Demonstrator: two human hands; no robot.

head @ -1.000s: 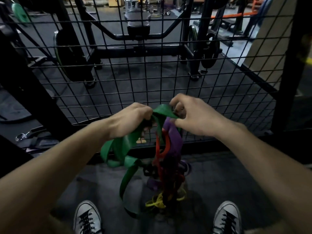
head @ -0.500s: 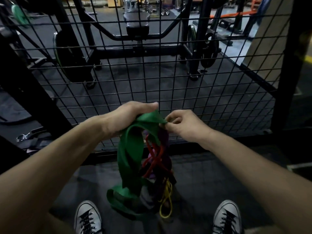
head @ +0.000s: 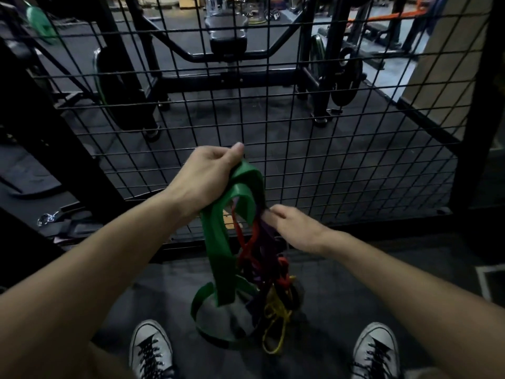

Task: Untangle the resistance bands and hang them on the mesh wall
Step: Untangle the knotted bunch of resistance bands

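A green plate (head: 37, 20) is seen at the far left, behind the mesh (head: 314, 149), which is made of thin black wire in square cells and is framed by dark posts. One black plate (head: 120, 86) with a green rim is stood on edge beyond it, and a padded bench (head: 228, 36) is seen further back (details there are dim).

Two hands are counted. The top of the green band (head: 221, 242) is gripped in the left hand (head: 207, 176), whose fingers are curled round it with the thumb laid over the top. Four bands can be told apart by colour, though the tangle is too dense for a sure count: one green, one red (head: 250, 242), one purple (head: 266, 242) and one yellow (head: 276, 321). The green band is wide, flat and ribbon-like, with a smooth rubbery look; the red and yellow ones are far narrower, almost cord-like. The bundle is hung in the air in front of the mesh, between the two hands, its long axis running top to bottom, with loops drooping towards the dark floor between two grey laced shoes (head: 150, 351).

The purple strands are pinched at the side of the bundle by the right hand (head: 295, 231), held lower than the left, its fingertips blurred
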